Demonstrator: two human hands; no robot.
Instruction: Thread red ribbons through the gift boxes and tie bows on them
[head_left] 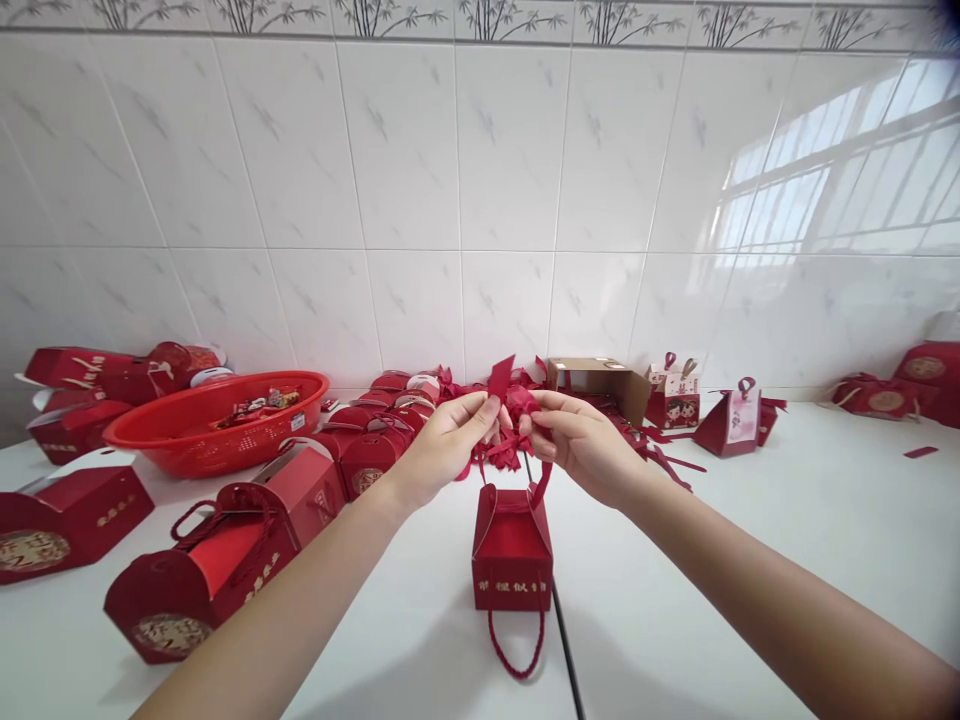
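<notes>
A small red gift box (512,550) with gold lettering stands upright on the white table in front of me, its cord handle (517,672) hanging down on the near side. Above it, my left hand (461,432) pinches a red ribbon (502,378), whose end sticks up past the thumb. My right hand (574,440) is closed on the same ribbon at the right, thumb and fingertips pressed together. A strip of ribbon (541,485) runs from the right hand down to the box top. Whether the ribbon is knotted between the fingers cannot be made out.
An orange-red plastic basket (217,450) with wrapped sweets stands at the left, among larger red gift boxes (202,580). Behind my hands lie a heap of red ribbons (504,455) and an open cardboard box (600,380). Small decorated boxes (731,422) stand at the right, before a tiled wall.
</notes>
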